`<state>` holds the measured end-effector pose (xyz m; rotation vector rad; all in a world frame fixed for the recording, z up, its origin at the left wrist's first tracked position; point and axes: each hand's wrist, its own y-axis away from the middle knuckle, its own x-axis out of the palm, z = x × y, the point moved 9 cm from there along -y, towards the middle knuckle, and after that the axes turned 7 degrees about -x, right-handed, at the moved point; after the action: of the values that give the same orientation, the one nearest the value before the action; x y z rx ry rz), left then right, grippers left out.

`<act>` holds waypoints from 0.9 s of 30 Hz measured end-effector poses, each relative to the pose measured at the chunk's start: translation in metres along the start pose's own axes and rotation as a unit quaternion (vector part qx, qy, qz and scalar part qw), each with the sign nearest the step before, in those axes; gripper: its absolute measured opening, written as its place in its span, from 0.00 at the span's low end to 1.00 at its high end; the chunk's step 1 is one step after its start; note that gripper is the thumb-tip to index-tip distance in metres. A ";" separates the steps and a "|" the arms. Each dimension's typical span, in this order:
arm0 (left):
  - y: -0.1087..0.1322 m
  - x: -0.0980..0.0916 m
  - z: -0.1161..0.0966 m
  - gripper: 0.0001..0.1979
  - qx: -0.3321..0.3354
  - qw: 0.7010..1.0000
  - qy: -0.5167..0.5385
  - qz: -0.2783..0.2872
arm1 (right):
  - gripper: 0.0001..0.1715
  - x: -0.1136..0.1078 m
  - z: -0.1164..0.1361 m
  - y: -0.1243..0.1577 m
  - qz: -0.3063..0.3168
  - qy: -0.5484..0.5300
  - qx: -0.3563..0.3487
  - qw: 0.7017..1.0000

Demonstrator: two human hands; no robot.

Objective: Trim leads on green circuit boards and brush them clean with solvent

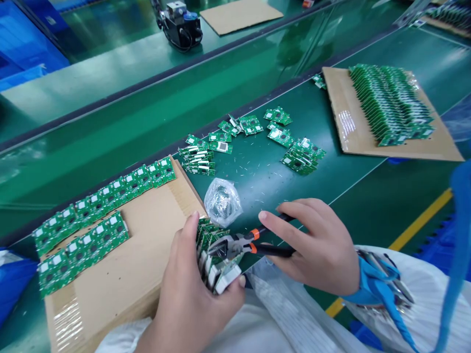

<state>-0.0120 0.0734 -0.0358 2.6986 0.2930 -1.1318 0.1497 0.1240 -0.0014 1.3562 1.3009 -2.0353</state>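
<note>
My left hand (191, 289) is closed round a stack of small green circuit boards (213, 252), held on edge near the table's front. My right hand (316, 245) grips a pair of black-and-orange cutting pliers (250, 243). The pliers' jaws rest against the top of the stack. A wrist strap with a blue cord (371, 284) is on my right wrist.
A cardboard sheet (121, 274) at the left carries two rows of green boards (103, 196). Loose boards (253, 139) lie scattered on the green mat, with a small clear bag (222, 201) beside my hands. Another cardboard sheet (349, 132) at the right holds several overlapping boards (390, 103). A black device (182, 24) stands beyond the conveyor belt.
</note>
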 end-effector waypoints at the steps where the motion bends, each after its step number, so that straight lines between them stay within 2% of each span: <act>1: 0.000 0.000 0.000 0.44 0.001 1.000 -0.003 -0.002 | 0.21 0.000 -0.001 0.000 -0.001 -0.003 0.001 1.000; 8: -0.002 -0.001 0.001 0.43 -0.011 1.000 -0.021 -0.004 | 0.20 0.003 -0.001 -0.001 0.002 -0.021 -0.004 1.000; 11: -0.007 0.001 0.004 0.43 -0.045 0.999 -0.006 0.009 | 0.19 0.005 -0.001 -0.002 0.021 -0.024 0.004 0.999; 14: -0.014 0.013 0.011 0.42 -0.124 0.987 0.056 0.085 | 0.18 0.008 -0.002 -0.004 0.045 -0.040 0.023 0.998; 17: -0.016 0.029 0.018 0.42 -0.202 0.956 0.138 0.164 | 0.17 0.014 -0.005 -0.004 0.083 -0.050 0.044 0.994; 19: -0.015 0.036 0.021 0.42 -0.222 0.937 0.187 0.197 | 0.18 0.014 -0.006 -0.002 0.092 -0.033 0.049 0.994; 22: -0.012 0.038 0.023 0.42 -0.201 0.932 0.222 0.206 | 0.20 0.006 -0.008 0.001 0.064 0.026 0.034 0.997; 27: -0.007 0.026 0.022 0.43 -0.117 0.959 0.199 0.162 | 0.24 -0.007 -0.017 0.007 0.028 0.062 0.034 0.997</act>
<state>-0.0109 0.0775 -0.0709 2.6112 0.0326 -0.4299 0.1667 0.1337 -0.0005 1.5538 1.2399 -2.0033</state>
